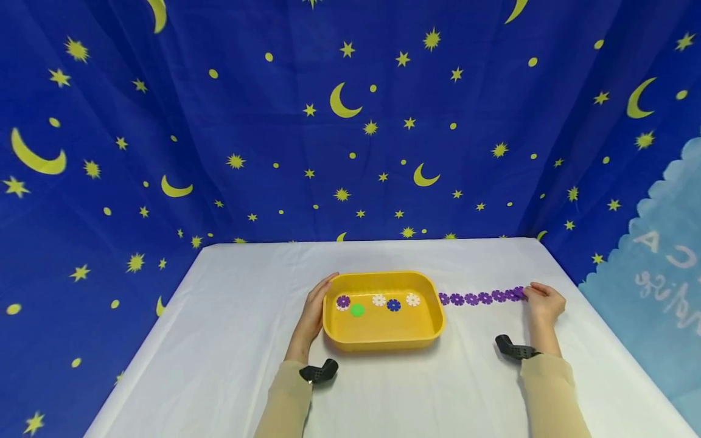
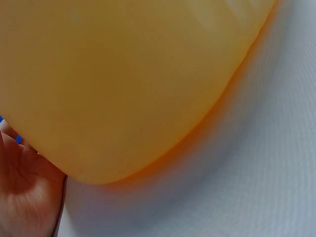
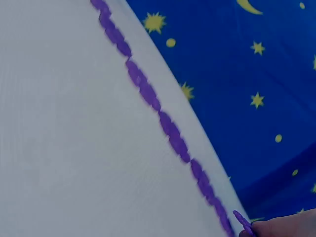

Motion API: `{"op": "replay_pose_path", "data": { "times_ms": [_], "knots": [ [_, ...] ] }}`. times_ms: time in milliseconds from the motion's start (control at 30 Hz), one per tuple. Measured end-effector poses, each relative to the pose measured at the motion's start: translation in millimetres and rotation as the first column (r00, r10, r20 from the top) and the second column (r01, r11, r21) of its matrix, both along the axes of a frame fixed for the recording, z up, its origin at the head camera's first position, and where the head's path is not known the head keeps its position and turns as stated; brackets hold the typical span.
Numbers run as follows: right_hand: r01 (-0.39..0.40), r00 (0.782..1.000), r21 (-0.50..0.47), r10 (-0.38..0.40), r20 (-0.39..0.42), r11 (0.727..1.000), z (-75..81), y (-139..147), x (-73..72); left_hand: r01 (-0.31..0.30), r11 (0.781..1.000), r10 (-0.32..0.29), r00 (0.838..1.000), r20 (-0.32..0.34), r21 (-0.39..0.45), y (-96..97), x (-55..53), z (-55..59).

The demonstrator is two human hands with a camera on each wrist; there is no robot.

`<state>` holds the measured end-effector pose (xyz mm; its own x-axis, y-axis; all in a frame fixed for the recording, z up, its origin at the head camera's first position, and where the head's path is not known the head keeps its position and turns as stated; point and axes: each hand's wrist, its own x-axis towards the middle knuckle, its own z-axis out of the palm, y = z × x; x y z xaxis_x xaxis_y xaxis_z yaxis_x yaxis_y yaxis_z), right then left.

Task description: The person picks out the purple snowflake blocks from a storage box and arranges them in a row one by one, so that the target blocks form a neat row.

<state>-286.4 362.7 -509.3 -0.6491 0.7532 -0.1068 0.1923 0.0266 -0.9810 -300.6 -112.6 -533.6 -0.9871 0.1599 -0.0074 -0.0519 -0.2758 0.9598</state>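
Note:
My left hand [image 1: 314, 311] rests along the left side of a yellow plastic tub [image 1: 383, 345], its fingers reaching to the far corner. In the left wrist view the palm [image 2: 29, 197] lies beside the tub wall [image 2: 113, 98]. My right hand [image 1: 546, 304] pinches a purple snowflake disc [image 3: 243, 222] at the right end of a row of purple snowflake discs [image 1: 471, 299]. The held disc is tilted up over the row's end; whether it touches the last disc, I cannot tell. The row runs left to the tub's right side.
Inside the tub lie a green disc [image 1: 357, 310], a blue disc [image 1: 393, 305], white discs [image 1: 413, 299] and a purple disc [image 1: 343, 301] over a white one. A white cloth [image 1: 246, 316] covers the table. Blue star-patterned fabric [image 1: 350, 140] hangs behind.

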Motion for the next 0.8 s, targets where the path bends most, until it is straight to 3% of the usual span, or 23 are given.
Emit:
{"op": "replay_pose_path", "data": {
  "times_ms": [267, 567, 800],
  "knots": [
    [0.033, 0.999, 0.048, -0.032, -0.024, 0.998, -8.8, 3, -0.4, 0.004, 1.000, -0.004, 1.000, -0.003, 0.002, -0.3, -0.4, -0.9],
    [0.060, 0.994, 0.183, -0.076, 0.084, 0.981, -13.5, -2, -3.8, 0.008, 1.000, -0.008, 1.000, -0.005, 0.004, -1.0, 0.3, -0.5],
    [0.083, 0.993, 0.274, -0.101, 0.054, 0.958, -16.0, -2, -5.2, 0.005, 1.000, -0.005, 1.000, -0.010, 0.000, -0.7, 0.0, -0.1]
  ]
}}
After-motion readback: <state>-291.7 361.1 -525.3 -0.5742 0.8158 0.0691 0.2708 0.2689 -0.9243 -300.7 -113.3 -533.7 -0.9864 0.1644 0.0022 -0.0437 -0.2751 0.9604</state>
